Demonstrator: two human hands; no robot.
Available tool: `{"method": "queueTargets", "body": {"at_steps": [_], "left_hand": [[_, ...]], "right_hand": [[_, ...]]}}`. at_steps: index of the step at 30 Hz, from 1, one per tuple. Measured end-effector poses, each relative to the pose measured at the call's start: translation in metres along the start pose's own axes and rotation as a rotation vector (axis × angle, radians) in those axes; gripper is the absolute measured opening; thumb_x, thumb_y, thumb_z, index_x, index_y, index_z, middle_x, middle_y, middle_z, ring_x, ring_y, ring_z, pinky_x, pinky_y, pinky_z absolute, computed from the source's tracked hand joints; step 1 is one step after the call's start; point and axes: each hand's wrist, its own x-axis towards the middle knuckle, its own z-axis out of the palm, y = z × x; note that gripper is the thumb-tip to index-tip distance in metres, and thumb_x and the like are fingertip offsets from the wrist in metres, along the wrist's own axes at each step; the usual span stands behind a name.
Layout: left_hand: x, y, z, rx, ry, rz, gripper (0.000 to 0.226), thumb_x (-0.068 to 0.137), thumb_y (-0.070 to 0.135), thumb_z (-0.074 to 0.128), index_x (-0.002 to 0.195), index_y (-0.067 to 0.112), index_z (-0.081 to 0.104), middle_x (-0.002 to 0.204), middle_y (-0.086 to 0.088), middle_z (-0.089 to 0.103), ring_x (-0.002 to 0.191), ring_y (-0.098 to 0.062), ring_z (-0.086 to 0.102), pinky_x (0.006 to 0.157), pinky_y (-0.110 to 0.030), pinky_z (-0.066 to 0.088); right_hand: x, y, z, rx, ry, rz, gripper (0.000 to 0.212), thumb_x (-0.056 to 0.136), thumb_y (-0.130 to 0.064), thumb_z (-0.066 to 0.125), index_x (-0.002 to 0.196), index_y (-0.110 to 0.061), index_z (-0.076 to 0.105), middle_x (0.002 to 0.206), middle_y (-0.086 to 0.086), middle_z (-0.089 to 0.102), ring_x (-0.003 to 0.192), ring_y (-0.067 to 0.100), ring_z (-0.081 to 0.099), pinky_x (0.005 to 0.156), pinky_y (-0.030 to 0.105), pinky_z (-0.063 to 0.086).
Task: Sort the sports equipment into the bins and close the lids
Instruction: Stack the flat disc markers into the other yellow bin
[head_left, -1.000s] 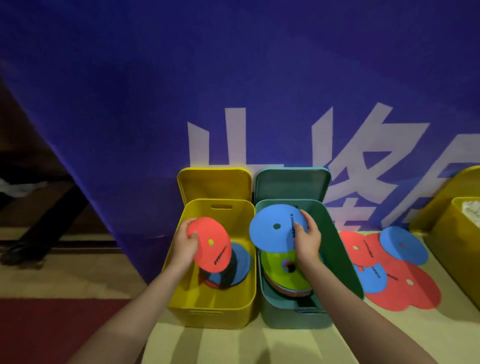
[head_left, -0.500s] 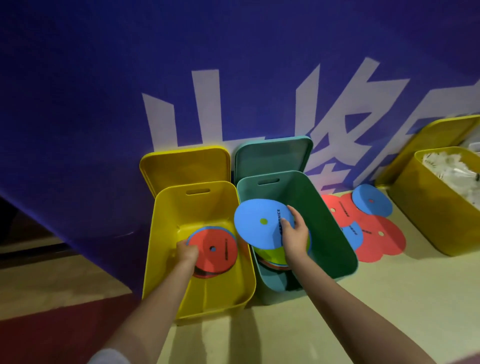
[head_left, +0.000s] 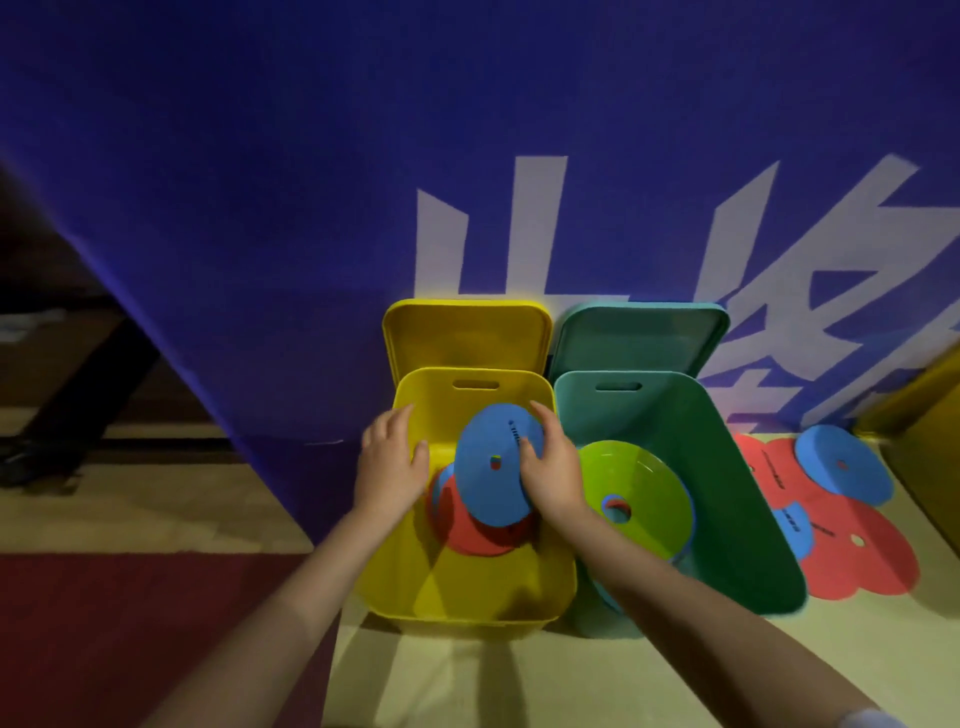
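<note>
The right hand pinches the blue disc over the yellow bin; left hand hangs relaxed beside. Best to lay it flat on the red disc stack.

We see the beige floor carrying a yellow bin, a green bin and loose flat discs

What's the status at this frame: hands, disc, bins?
Right hand grips blue disc over yellow bin. Left hand open, empty, at the bin's left rim. Both lids up; loose discs remain on floor.
</note>
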Motion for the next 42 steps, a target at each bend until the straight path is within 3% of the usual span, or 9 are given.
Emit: {"method": "queueTargets", "body": {"at_steps": [4, 7, 11, 16, 19, 25, 28, 32, 42], "left_hand": [[-0.002, -0.021, 0.000, -0.102, -0.200, -0.196, 0.057, 0.101, 0.025, 0.038, 0.153, 0.019, 0.014, 0.143, -0.018, 0.043, 0.121, -0.037, 0.050, 0.091, -0.042, 0.045], [-0.006, -0.026, -0.003, -0.081, -0.142, -0.148, 0.054, 0.102, 0.019, 0.036, 0.152, 0.025, 0.016, 0.093, -0.023, 0.062, 0.078, -0.039, 0.060, 0.058, -0.039, 0.040], [-0.009, -0.024, -0.002, -0.157, -0.088, -0.206, 0.051, 0.102, 0.017, 0.036, 0.149, 0.031, 0.024, 0.060, -0.008, 0.047, 0.050, -0.026, 0.045, 0.050, -0.035, 0.029], [-0.008, -0.027, 0.004, -0.237, -0.059, -0.244, 0.051, 0.102, 0.019, 0.035, 0.148, 0.038, 0.026, 0.074, -0.017, 0.058, 0.051, -0.026, 0.045, 0.050, -0.035, 0.031], [-0.008, -0.030, 0.007, -0.265, -0.057, -0.253, 0.050, 0.101, 0.020, 0.036, 0.147, 0.040, 0.028, 0.068, -0.004, 0.056, 0.051, -0.023, 0.046, 0.049, -0.035, 0.032], [-0.008, -0.034, 0.009, -0.260, -0.035, -0.229, 0.048, 0.101, 0.021, 0.037, 0.146, 0.037, 0.032, 0.102, -0.013, 0.067, 0.067, -0.025, 0.057, 0.059, -0.039, 0.042], [-0.008, -0.029, 0.004, -0.165, -0.011, -0.176, 0.047, 0.100, 0.021, 0.040, 0.147, 0.027, 0.034, 0.131, -0.012, 0.055, 0.108, -0.031, 0.057, 0.083, -0.041, 0.048], [-0.010, -0.016, -0.008, 0.193, 0.000, -0.104, 0.050, 0.095, 0.023, 0.049, 0.143, 0.014, 0.040, 0.139, -0.017, 0.044, 0.124, -0.036, 0.042, 0.098, -0.045, 0.040], [-0.029, 0.150, 0.025, -0.228, -0.071, 0.171, 0.034, 0.092, 0.009, 0.052, 0.126, 0.013, 0.057, 0.123, -0.011, 0.056, 0.111, -0.024, 0.056, 0.096, -0.033, 0.043]], "right_hand": [[0.013, -0.001, 0.033, -0.204, -0.136, 0.084, 0.055, 0.091, -0.010, 0.049, 0.143, -0.020, 0.036, 0.120, 0.012, 0.064, 0.105, 0.035, 0.061, 0.087, 0.043, 0.050], [0.019, 0.015, 0.049, -0.065, -0.133, 0.311, 0.052, 0.090, -0.001, 0.048, 0.141, -0.011, 0.040, 0.121, 0.016, 0.061, 0.111, 0.036, 0.057, 0.087, 0.036, 0.045], [0.021, 0.035, 0.063, 0.288, -0.072, 0.620, 0.039, 0.093, 0.003, 0.042, 0.131, -0.001, 0.047, 0.123, 0.023, 0.056, 0.112, 0.038, 0.056, 0.079, 0.036, 0.046], [0.021, 0.048, 0.072, 0.159, -0.075, 0.552, 0.031, 0.093, 0.000, 0.045, 0.120, -0.016, 0.047, 0.101, 0.007, 0.055, 0.080, 0.018, 0.057, 0.060, 0.020, 0.045], [0.015, 0.060, 0.081, -0.010, -0.076, 0.548, 0.017, 0.095, -0.011, 0.046, 0.111, -0.016, 0.051, 0.111, 0.011, 0.059, 0.107, 0.031, 0.059, 0.087, 0.040, 0.052], [0.008, 0.058, 0.092, -0.552, -0.288, 0.408, 0.082, 0.089, -0.031, 0.059, 0.153, -0.017, 0.009, 0.155, 0.018, 0.011, 0.145, 0.033, 0.009, 0.114, 0.045, 0.020], [0.007, 0.045, 0.092, -0.459, -0.310, 0.347, 0.080, 0.087, -0.025, 0.056, 0.152, -0.013, 0.011, 0.155, 0.021, 0.010, 0.144, 0.036, 0.006, 0.115, 0.045, 0.016], [0.015, 0.007, 0.052, -0.196, -0.309, 0.182, 0.068, 0.092, -0.019, 0.054, 0.151, -0.010, 0.021, 0.144, 0.019, 0.033, 0.130, 0.036, 0.039, 0.106, 0.036, 0.031], [0.023, 0.030, -0.132, 0.177, 0.127, 0.080, 0.036, 0.088, -0.007, 0.052, 0.122, -0.016, 0.059, 0.096, 0.005, 0.065, 0.085, 0.021, 0.061, 0.085, 0.042, 0.051]]}}
